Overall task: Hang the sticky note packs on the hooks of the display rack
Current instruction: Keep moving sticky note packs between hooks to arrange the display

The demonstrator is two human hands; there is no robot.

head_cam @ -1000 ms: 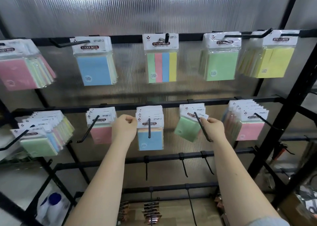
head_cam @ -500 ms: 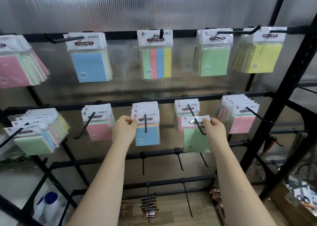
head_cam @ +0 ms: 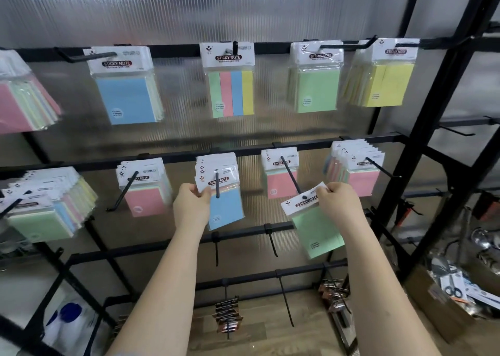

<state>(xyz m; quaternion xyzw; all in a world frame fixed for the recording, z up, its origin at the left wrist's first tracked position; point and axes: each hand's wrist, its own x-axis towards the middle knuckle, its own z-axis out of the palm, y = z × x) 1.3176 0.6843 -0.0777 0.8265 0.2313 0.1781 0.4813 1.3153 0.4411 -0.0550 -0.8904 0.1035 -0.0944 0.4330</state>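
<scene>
My left hand [head_cam: 192, 205] pinches the white header of a blue sticky note pack [head_cam: 226, 211] that hangs tilted at the front of a middle-row hook [head_cam: 217, 184]. My right hand [head_cam: 339, 200] grips the header of a green sticky note pack [head_cam: 316, 230], tilted, its hole at the tip of the neighbouring hook [head_cam: 293, 178]. Behind it on that hook hangs a pink pack [head_cam: 281, 182]. The black display rack [head_cam: 319, 147] carries more packs on its top and middle rows.
Bare hooks [head_cam: 272, 243] stick out from the lower bars. A black upright post [head_cam: 430, 128] stands at the right. A cardboard box with scissors packs [head_cam: 457, 290] sits at the lower right, and copper-coloured clips [head_cam: 228, 315] hang near the wooden floor.
The green pack has slid forward along its hook to the tip and tilted under my right hand. My left hand has tilted the blue pack. The camera moved closer.
</scene>
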